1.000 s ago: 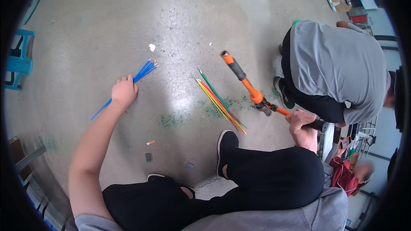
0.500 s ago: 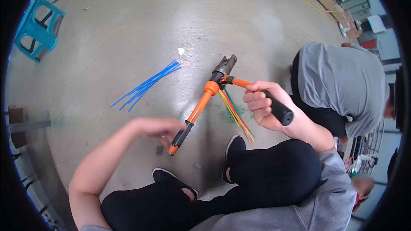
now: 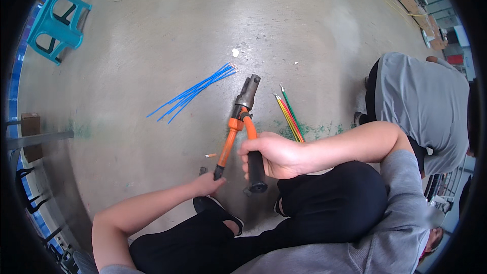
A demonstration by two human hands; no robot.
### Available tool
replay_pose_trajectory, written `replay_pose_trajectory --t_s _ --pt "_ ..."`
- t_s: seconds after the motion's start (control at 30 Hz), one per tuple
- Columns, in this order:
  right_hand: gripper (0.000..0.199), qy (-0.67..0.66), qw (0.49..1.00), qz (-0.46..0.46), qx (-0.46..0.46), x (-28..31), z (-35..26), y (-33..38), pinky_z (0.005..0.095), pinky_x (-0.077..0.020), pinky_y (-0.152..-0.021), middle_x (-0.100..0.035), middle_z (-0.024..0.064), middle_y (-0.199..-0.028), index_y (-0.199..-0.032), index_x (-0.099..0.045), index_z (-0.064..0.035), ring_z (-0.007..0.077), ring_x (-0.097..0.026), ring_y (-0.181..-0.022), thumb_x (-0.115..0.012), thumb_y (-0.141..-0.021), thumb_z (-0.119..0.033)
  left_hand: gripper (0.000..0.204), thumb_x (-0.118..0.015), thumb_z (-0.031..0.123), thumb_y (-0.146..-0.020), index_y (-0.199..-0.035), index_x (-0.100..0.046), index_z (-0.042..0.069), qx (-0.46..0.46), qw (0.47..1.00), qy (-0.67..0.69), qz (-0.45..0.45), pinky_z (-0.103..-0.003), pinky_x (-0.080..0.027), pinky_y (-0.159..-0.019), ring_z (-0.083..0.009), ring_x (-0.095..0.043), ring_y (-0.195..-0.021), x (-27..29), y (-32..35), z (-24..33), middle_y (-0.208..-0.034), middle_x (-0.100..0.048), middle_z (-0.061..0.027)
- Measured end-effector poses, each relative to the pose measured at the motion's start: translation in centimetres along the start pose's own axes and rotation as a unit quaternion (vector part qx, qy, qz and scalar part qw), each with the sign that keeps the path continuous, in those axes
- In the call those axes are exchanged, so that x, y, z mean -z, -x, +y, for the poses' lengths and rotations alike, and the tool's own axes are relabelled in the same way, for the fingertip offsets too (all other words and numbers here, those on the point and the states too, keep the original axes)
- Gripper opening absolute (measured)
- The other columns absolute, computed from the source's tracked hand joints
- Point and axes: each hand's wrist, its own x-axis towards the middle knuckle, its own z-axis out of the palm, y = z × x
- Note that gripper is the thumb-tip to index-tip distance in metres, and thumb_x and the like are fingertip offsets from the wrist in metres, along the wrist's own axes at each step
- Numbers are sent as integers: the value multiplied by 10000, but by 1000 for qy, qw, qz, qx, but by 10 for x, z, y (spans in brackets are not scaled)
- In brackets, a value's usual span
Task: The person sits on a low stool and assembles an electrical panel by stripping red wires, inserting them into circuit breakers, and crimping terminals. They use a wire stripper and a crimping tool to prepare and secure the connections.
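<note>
An orange and black hydraulic crimping tool (image 3: 232,134) is in both my hands, its dark metal head pointing away from me. My left hand (image 3: 205,185) is closed round the lower end of the longer handle. Closed about the black grip of the other handle is my right hand (image 3: 274,155); the two handles stand close together. Nothing can be made out in the jaws of the head. Beyond the tool to the left, a bundle of blue wires (image 3: 195,91) lies on the floor. To the right lie red, yellow and green wires (image 3: 290,116), partly hidden by my right forearm.
A person in a grey shirt (image 3: 421,101) crouches at the right. At the far left stands a turquoise plastic stool (image 3: 56,25). A metal bar (image 3: 40,139) and a cardboard box (image 3: 31,127) are at the left edge. Small scraps lie on the concrete floor (image 3: 167,30).
My right hand has swung its handle inward and down, next to the other one. My left hand, loose beside the long handle before, now grips its end. The view has shifted slightly.
</note>
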Motion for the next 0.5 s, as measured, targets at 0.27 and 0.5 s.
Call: replay_pose_trajectory --t_s 0.27,0.5 --pt "188 71 996 49 -19 35 5 30 417 -591 -588 -558 45 -771 -1001 -469 -84 188 -627 -642 -651 -956 -70 388 -625 387 -948 -1028 -736 24 -97 984 -149 -20 -443 -569 -824 -295 -738 -898 54 -77 43 -945 -760 -180" --pt "231 148 987 58 0 75 -11 30 351 -553 -482 -565 21 -661 -715 -549 -70 138 -602 -535 -688 -897 -107 316 -568 276 -949 -1017 -727 11 -170 936 -215 219 -476 -565 -862 -388 -727 -953 111 -110 87 -999 -752 -221"
